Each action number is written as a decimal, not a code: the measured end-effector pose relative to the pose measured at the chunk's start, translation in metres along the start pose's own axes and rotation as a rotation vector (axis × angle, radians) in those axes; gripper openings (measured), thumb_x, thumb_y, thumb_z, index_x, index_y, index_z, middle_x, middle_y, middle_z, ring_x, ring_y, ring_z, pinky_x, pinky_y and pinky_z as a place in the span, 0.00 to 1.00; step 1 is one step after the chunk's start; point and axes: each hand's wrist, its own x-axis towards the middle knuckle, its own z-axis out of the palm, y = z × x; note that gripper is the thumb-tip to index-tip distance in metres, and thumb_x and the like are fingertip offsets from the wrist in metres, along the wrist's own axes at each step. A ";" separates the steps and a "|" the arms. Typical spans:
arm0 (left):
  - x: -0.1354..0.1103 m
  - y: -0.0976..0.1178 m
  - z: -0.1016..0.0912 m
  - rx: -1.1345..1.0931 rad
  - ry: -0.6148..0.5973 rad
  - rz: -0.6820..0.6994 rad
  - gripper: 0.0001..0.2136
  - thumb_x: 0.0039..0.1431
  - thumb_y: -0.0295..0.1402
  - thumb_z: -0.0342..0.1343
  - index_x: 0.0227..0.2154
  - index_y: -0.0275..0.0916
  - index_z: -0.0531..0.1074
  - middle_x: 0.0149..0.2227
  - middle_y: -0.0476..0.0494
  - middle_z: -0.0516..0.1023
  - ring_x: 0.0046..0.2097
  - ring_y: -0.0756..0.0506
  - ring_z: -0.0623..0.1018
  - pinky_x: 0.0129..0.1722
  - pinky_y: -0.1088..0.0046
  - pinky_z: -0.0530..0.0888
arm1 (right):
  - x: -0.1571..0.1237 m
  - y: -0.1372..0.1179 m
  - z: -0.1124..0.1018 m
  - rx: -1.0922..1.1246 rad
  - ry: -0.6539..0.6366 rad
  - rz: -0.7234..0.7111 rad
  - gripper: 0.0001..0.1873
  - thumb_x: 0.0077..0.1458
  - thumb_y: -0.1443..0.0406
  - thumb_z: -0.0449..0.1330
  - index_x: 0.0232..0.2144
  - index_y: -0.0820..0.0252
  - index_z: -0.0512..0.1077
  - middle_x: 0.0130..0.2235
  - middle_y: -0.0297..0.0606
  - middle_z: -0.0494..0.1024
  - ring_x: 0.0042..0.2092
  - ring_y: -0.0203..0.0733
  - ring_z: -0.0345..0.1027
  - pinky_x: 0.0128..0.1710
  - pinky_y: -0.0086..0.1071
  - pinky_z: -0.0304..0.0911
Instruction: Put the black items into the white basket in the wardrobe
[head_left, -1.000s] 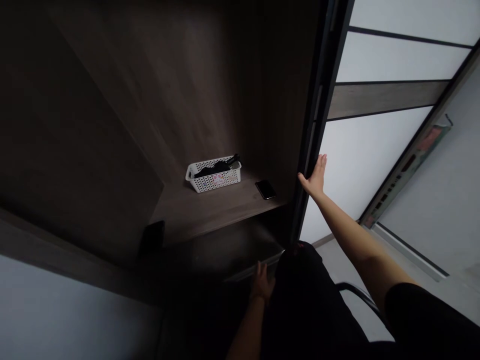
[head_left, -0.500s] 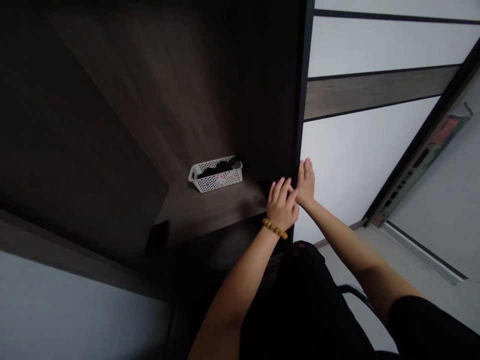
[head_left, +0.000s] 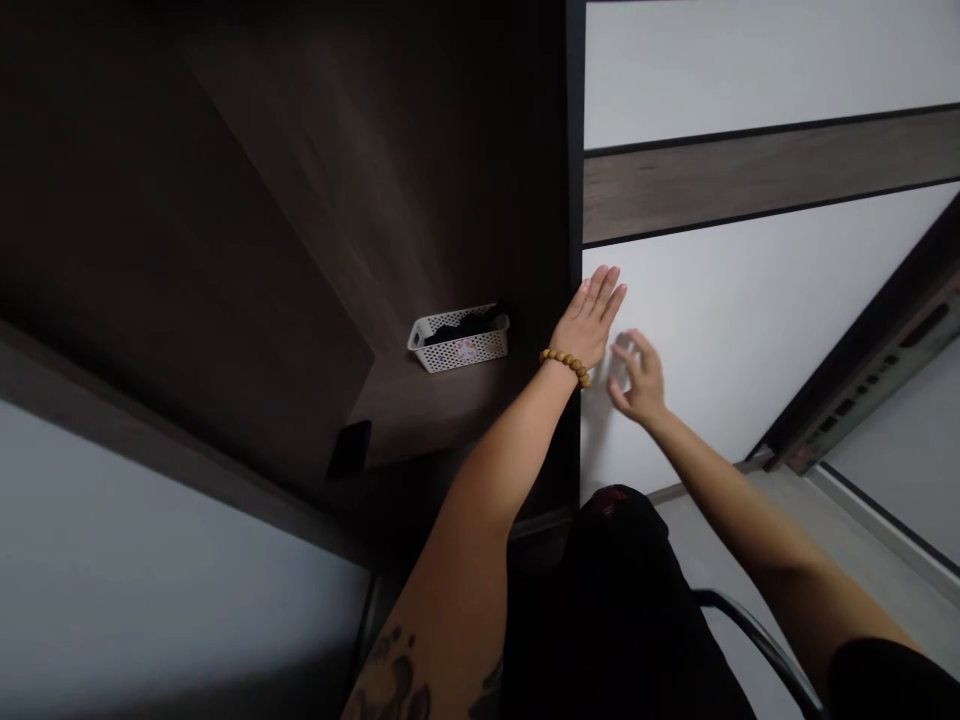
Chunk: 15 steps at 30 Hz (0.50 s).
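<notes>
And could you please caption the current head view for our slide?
Left hand at the white door, right hand nearby, basket on the shelf.

From here I see brn wood-look shelf (head_left: 431,415) w/ wht holed basket (head_left: 466,352) on it; dk item (head_left: 350,450) at L end, can't tell if resting.

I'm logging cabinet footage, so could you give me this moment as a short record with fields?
Left hand: open, fingers extended, over the white door near its dark edge
Right hand: blurred, fingers curled, in front of the door; contact unclear
Left wrist: beaded bracelet
Shelf: white basket holding dark items
Shelf's left end: dark flat object
</notes>
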 end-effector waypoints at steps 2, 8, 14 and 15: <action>-0.008 -0.005 -0.010 0.031 -0.050 0.008 0.34 0.68 0.24 0.41 0.77 0.32 0.50 0.80 0.41 0.46 0.80 0.41 0.38 0.80 0.52 0.41 | 0.009 0.022 -0.017 -0.061 0.140 0.038 0.40 0.58 0.54 0.57 0.70 0.60 0.61 0.75 0.57 0.54 0.75 0.68 0.50 0.70 0.67 0.54; -0.042 -0.027 -0.031 0.005 -0.024 -0.011 0.37 0.66 0.26 0.48 0.77 0.33 0.50 0.80 0.39 0.46 0.80 0.37 0.40 0.80 0.47 0.45 | 0.053 0.065 -0.069 -0.178 0.162 0.253 0.45 0.63 0.51 0.54 0.76 0.61 0.49 0.80 0.56 0.36 0.79 0.70 0.31 0.70 0.73 0.45; -0.075 -0.043 -0.052 -0.055 0.061 -0.085 0.33 0.68 0.31 0.49 0.76 0.41 0.57 0.79 0.42 0.54 0.80 0.39 0.46 0.79 0.49 0.46 | 0.060 0.071 -0.061 -0.211 0.074 0.262 0.45 0.69 0.47 0.44 0.79 0.60 0.39 0.80 0.56 0.29 0.79 0.68 0.27 0.69 0.77 0.41; -0.079 -0.044 -0.056 -0.051 0.064 -0.100 0.32 0.69 0.31 0.48 0.75 0.41 0.58 0.78 0.41 0.54 0.80 0.38 0.46 0.79 0.48 0.45 | 0.059 0.069 -0.055 -0.215 0.080 0.253 0.45 0.69 0.47 0.44 0.79 0.60 0.38 0.80 0.56 0.28 0.79 0.68 0.26 0.69 0.77 0.41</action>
